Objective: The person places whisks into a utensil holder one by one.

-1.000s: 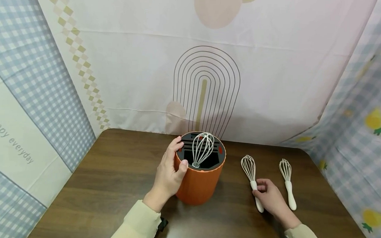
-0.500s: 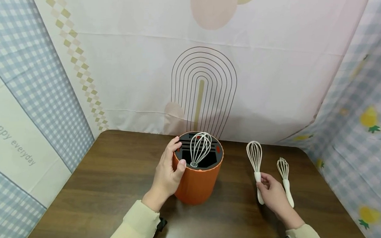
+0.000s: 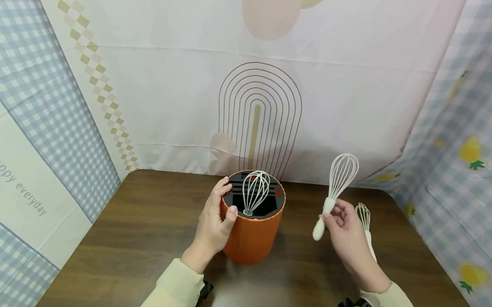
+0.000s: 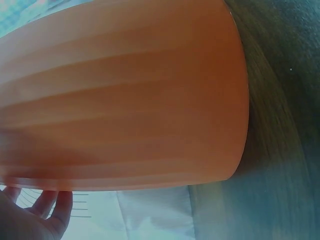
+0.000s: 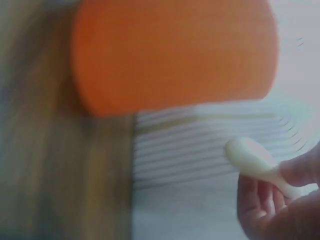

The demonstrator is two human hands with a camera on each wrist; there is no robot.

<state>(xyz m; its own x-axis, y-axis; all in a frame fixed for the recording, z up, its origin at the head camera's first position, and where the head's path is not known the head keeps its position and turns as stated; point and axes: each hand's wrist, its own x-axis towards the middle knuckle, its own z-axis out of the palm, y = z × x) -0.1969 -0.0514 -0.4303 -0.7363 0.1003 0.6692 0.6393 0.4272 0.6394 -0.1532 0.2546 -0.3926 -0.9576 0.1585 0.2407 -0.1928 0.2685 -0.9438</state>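
Observation:
An orange utensil holder [image 3: 251,239] with a black slotted top stands upright on the table. My left hand [image 3: 212,218] holds its left side near the rim, thumb in front and fingers behind. One white whisk [image 3: 256,192] stands in the holder's large opening, wire loops up, its handle hidden inside. To the right, my right hand [image 3: 347,229] pinches the handle of a second white whisk [image 3: 329,205], raised above the table with its wires up and its handle end tilted down toward the left. In the right wrist view that whisk's rounded handle end [image 5: 250,157] shows below the holder.
A third white whisk [image 3: 365,221] lies on the brown wooden table [image 3: 145,240], partly hidden behind my right hand. A pale printed cloth [image 3: 170,101] hangs along the table's back edge, with checked cloth [image 3: 444,192] at the right side.
My right hand has lifted the second whisk off the table and tilted its wires to the right, handle end to the left. My left hand stays on the holder.

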